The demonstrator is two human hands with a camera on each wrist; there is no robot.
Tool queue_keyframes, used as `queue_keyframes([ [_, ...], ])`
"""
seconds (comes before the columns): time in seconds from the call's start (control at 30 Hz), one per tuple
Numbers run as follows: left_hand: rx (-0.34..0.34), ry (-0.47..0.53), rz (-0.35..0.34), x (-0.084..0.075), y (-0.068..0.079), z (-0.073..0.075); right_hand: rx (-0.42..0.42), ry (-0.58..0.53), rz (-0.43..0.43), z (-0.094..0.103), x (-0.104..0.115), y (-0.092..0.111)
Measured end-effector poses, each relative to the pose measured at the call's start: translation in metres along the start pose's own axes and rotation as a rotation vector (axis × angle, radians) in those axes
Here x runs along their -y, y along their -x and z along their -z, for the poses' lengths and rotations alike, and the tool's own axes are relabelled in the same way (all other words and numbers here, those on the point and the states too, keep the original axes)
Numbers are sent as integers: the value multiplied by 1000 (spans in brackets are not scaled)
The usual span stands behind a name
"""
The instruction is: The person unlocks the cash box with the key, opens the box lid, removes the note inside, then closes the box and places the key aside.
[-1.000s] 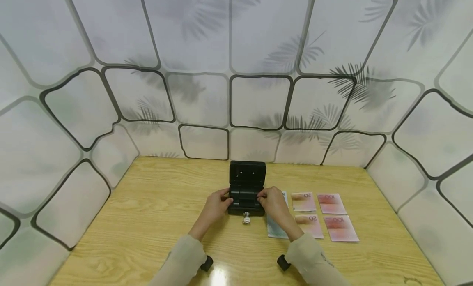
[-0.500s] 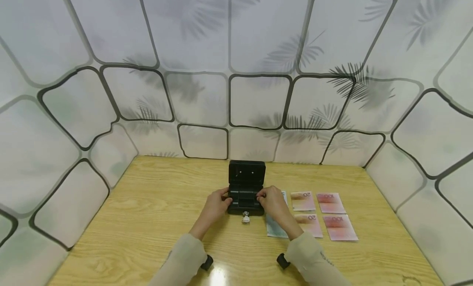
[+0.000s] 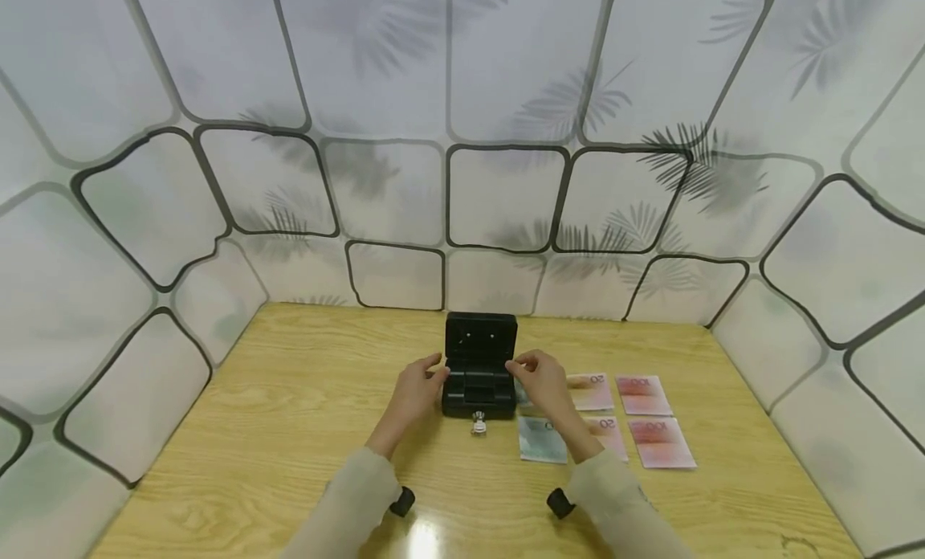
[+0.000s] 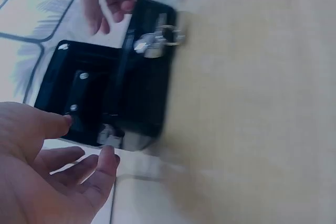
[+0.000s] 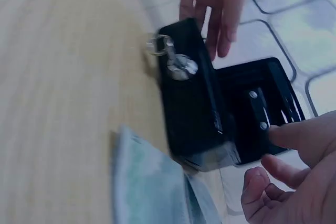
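Note:
A small black cash box (image 3: pixel 479 397) stands on the wooden table with its lid (image 3: pixel 480 334) raised. A key with a ring (image 3: pixel 478 425) sticks out of the lock at its front. My left hand (image 3: pixel 417 389) is at the box's left side, fingers loosely bent and gripping nothing. On the other side my right hand (image 3: pixel 543 379) hovers by the lid's lower right corner, its fingers loosely curved around no object. Both wrist views show thumbs close to the lid; whether they touch it I cannot tell. Within the tray, black compartments show, and no banknotes are visible there.
Banknotes lie in rows right of the box: green ones (image 3: pixel 543 441), partly hidden by my right arm, orange 20s (image 3: pixel 592 392) and red 100s (image 3: pixel 643 395). A patterned curtain (image 3: pixel 506 197) surrounds the wooden table (image 3: pixel 325 382) at the back and sides.
Both hands have moved up and away from the box tray toward the lid, letting go of its sides. More of the near green banknote now shows. The box stays where it was.

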State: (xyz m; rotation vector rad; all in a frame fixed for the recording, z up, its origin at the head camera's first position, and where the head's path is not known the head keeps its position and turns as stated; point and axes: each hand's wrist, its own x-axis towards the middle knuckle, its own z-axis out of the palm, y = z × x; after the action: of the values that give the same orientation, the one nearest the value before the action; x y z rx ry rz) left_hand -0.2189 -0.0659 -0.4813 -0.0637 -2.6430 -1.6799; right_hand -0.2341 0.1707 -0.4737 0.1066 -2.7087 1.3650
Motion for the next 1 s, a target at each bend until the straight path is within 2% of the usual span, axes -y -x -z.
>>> queue_keyframes([
  [0.1, -37, 65, 10, -4, -8, 6, -7, -144, -105, 5, -2, -8],
  [0.27, -59, 153, 50, -17, -23, 14, 47, -295, -175, 17, 2, -23],
  [0.47, -56, 202, 70, -27, -35, 14, 101, -326, -204, 23, 10, -38],
  [0.67, -90, 227, 89, -31, -45, 10, 124, -339, -215, 22, 17, -50],
  [1.0, -110, 221, 110, -33, -53, 7, 162, -332, -218, 22, 22, -57],
])
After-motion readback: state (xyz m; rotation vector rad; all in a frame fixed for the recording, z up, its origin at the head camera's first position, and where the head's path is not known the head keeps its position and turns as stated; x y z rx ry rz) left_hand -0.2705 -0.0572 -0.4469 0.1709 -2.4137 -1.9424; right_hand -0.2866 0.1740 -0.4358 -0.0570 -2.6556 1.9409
